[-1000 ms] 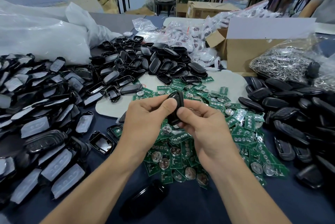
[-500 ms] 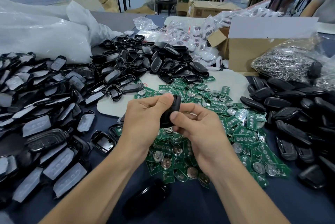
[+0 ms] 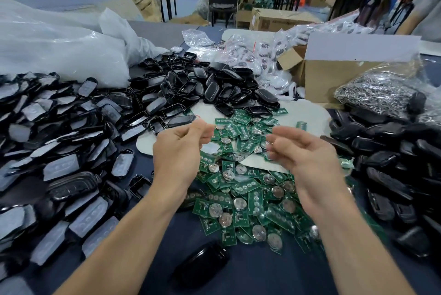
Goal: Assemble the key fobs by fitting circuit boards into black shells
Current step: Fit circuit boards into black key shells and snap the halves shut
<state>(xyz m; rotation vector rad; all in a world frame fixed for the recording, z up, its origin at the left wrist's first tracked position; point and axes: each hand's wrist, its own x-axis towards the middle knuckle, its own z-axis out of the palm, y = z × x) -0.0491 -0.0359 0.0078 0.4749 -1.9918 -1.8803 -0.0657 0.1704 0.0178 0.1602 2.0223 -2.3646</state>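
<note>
Left hand (image 3: pixel 179 151), right hand (image 3: pixel 305 154): grip loosely curled, empty. Circuit boards (image 3: pixel 238 199), black shells (image 3: pixel 191 89): big piles unassembled. Closed fobs (image 3: pixel 381 151), right: likely done.

circuit boards (image 3: pixel 241 189): green, silver discs | shells (image 3: pixel 198 89): glossy black | tablecloth (image 3: pixel 250 275): dark navy | box (image 3: pixel 327 79): brown

Both palms face each other with a gap between the grips. The left hand (image 3: pixel 177 151) has loosely curled fingers, thumb tip close to the index. The right hand (image 3: pixel 307 156) is the same deal: curled loose, holding nothing, a bit blurry.
</note>
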